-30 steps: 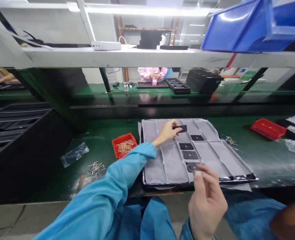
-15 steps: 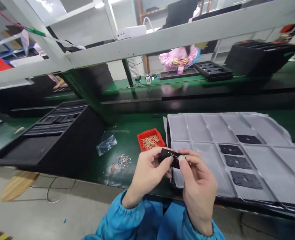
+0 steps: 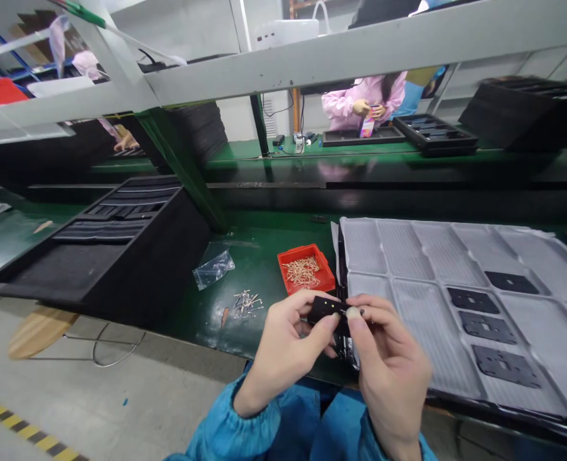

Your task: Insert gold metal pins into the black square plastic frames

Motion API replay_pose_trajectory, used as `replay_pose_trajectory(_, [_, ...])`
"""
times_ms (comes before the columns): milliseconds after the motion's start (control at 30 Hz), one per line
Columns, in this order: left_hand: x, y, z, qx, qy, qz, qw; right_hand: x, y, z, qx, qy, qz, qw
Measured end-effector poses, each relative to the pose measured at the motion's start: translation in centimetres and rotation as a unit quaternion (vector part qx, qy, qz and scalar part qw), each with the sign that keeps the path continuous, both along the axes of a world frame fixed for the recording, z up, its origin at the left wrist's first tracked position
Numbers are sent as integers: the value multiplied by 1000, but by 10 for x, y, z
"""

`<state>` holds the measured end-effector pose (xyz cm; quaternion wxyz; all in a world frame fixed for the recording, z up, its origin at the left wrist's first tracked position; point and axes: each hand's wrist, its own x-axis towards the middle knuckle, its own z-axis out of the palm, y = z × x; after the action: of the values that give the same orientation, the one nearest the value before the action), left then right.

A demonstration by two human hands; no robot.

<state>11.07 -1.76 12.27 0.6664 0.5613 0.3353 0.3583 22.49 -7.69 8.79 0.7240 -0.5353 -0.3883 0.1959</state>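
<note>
A small black plate (image 3: 322,308) with tiny bright dots is held up over the table's front edge. My left hand (image 3: 293,339) is closed on its left part, thumb on the near face. My right hand (image 3: 391,358) pinches at its right end; a small dark tip shows between the fingers, too small to make out. Just behind the hands stands a red tray (image 3: 329,280) of small copper-coloured pins (image 3: 303,271). Loose silvery pins (image 3: 247,303) lie on the green table, left of the hands. Several flat black plates (image 3: 507,366) rest in the pale compartmented tray (image 3: 418,320) at the right.
A large black box (image 3: 144,269) with strips inside stands at the left, beside a clear plastic bag (image 3: 214,269). A green post (image 3: 182,166) and grey rail (image 3: 264,70) cross ahead. Beyond, a person in pink (image 3: 370,99) sits near black trays (image 3: 434,133).
The view has shifted, so the table's things appear further right. Both hands still hold the black plate, with the fingers only slightly moved.
</note>
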Motion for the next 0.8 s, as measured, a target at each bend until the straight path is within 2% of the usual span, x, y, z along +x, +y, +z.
replay_pose_trajectory(200, [-13,-1,5,-14,1,3,1000,-8,-1,5,-5,-59,-6,998])
replay_pose_trajectory(433, [-11,-7,8,14,19,84,996,-20,-5,9,2,-144,-38,989])
replay_pose_trajectory(600, [-7,-17,0,85,44,145,985,-27,-3,11,15,-191,-69,979])
replay_pose_trajectory(800, [0,-23,-13,168,41,242,955,-36,0,13,18,-244,-99,964])
